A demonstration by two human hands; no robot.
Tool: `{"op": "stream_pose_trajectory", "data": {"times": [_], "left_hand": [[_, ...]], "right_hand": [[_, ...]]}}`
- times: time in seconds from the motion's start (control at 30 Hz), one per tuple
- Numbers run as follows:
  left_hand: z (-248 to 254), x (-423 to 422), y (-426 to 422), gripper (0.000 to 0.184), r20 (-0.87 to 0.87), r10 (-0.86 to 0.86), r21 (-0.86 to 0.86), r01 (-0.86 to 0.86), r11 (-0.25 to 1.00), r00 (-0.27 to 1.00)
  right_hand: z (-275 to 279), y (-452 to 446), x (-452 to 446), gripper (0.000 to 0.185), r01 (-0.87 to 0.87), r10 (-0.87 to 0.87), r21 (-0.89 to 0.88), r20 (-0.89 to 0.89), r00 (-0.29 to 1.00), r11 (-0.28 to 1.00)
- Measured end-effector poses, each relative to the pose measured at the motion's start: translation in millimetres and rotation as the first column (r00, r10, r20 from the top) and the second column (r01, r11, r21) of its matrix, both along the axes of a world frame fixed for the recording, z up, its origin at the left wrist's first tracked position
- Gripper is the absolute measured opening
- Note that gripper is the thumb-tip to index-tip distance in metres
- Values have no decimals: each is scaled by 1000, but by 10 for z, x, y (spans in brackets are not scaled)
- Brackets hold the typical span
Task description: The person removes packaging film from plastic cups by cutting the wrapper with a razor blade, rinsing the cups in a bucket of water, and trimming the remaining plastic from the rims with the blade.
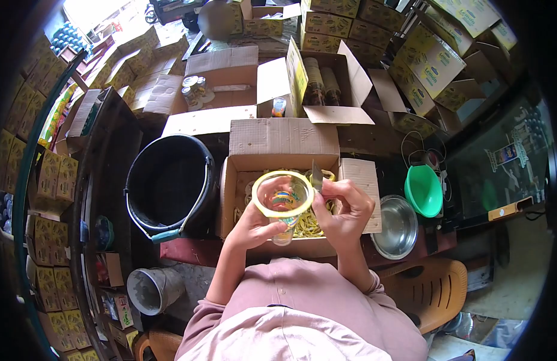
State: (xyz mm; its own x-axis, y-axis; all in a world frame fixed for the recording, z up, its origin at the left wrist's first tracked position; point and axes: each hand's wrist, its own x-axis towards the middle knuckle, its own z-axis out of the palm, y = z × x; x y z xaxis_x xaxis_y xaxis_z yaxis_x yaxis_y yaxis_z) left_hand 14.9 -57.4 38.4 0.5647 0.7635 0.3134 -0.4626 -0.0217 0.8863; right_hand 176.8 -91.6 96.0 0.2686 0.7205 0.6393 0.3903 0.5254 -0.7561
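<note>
A clear printed plastic cup (282, 225) with a yellow band around its rim is held by my left hand (254, 225), whose fingers wrap round its side. My right hand (344, 213) pinches a small flat metal blade (316, 175) that stands upright beside the cup's rim; its fingertips are close to the rim. Below both hands lies an open cardboard box (284, 137) with many yellow rings or strips (308, 227) inside.
A black bucket (170, 180) stands left of the box. To the right are a metal bowl (394, 227) and a green basin (424, 191). Open cartons (221, 60) stand behind. A grey bucket (153, 290) and an orange chair (422, 289) are near my body.
</note>
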Motion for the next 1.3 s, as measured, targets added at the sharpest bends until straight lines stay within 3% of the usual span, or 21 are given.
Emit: {"op": "stream_pose_trajectory", "data": {"times": [0.03,0.1,0.2,0.3,0.53,0.73,1.3], "left_hand": [[22,29,-15,73,34,61,-2,-61,998,998],[6,-5,-13,74,52,-26,-69,29,997,998],[60,41,-31,72,46,74,-49,-72,996,996],[123,41,-52,77,-33,80,-120,-84,989,996],[111,88,-72,77,0,85,-126,-84,989,996],[122,79,-86,75,53,63,-50,-60,997,997],[49,152,-89,72,-107,211,169,-191,967,972]], "right_hand": [[0,-11,-6,19,19,-19,-2,7,1000,1000],[-5,-31,-23,19,44,-44,-5,20,999,999],[-13,-52,-55,18,65,-65,-1,33,997,998],[-5,-76,-79,18,94,-94,4,52,994,996],[20,-124,-131,18,119,-121,28,126,985,993],[-9,-113,-145,19,134,-139,51,137,981,990],[-50,-88,-168,17,181,-199,125,147,969,976]]}}
